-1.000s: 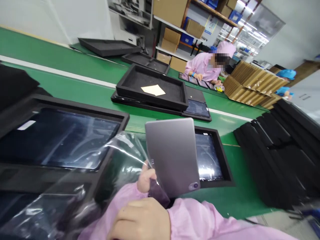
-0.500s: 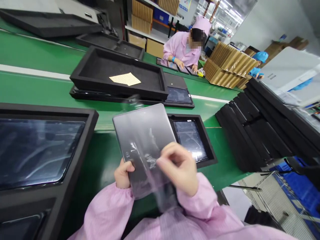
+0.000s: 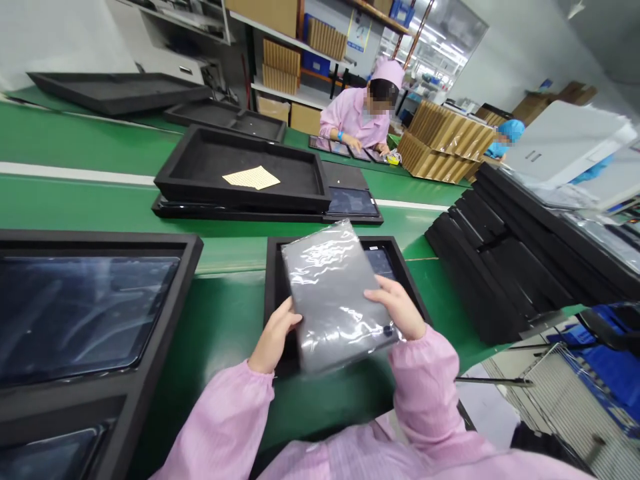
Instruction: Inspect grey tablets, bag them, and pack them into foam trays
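Observation:
A grey tablet in clear plastic wrapping [image 3: 333, 300] is held between my two hands, back side up and tilted. My left hand [image 3: 276, 332] grips its left edge, thumb on top and the other fingers mostly hidden beneath. On the right edge, my right hand [image 3: 400, 308] is closed in the same way. Directly below is a black foam tray [image 3: 411, 283], partly covered by the tablet. Inside that tray a second wrapped tablet [image 3: 381, 262] shows at the right.
At left lies a larger foam tray [image 3: 187, 280] with dark-screened tablets. Stacked trays [image 3: 240, 202] hold a yellow dotted sheet [image 3: 253, 177]. Many black trays [image 3: 500, 253] are piled at right. Across the green bench, a co-worker [image 3: 357, 113] handles several devices beside cardboard dividers [image 3: 445, 143].
The tablet has moved right and over the foam tray. My right hand has left the plastic on its back and now grips the right edge. The wrapping lies over the tablet's whole back.

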{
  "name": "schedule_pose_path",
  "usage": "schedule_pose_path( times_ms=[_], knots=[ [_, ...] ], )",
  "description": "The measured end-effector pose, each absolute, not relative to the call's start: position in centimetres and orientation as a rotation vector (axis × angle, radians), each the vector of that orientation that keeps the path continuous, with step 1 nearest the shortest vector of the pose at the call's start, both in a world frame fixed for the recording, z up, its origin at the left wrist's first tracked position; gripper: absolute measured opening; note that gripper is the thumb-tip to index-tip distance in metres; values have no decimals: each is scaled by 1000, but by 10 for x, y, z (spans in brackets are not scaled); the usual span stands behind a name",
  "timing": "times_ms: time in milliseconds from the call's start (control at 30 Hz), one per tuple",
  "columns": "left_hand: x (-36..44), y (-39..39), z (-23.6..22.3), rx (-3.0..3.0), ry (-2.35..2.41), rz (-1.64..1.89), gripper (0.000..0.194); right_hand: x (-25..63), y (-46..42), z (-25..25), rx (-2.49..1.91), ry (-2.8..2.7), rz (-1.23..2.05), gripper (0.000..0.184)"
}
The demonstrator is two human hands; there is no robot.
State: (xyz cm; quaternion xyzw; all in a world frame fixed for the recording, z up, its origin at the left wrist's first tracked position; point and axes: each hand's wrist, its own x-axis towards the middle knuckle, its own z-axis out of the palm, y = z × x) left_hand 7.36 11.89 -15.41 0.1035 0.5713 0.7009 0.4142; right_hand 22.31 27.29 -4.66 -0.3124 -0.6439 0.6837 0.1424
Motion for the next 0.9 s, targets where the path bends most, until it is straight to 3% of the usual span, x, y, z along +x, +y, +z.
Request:
schedule_pose_path(
  times_ms=[100,200,267,400,533,633,767,900],
  knots=[
    [73,124,-159,359,1382,1807,75,222,280,-17,-1025,-2231,1479,21],
    [72,124,-164,395,1358,1810,71,204,267,-7,-1247,-2673,726,23],
    [71,123,-165,414,1333,1783,67,188,249,-13,-1284,-2799,530,25],
    [73,123,-158,313,1342,1743,72,169,209,-40,-1062,-2894,631,32],
    [75,125,-149,194,1324,1759,73,178,206,-59,-781,-2835,1003,29],
    [74,130,-149,278,1574,1765,64,204,244,-64,-1044,-2580,1034,34],
    [68,138,-153,487,2049,1534,58,253,321,-66,-1538,-2316,684,44],
    [58,144,-147,641,2243,1304,62,287,369,-80,-1845,-2215,538,38]
  ],
)
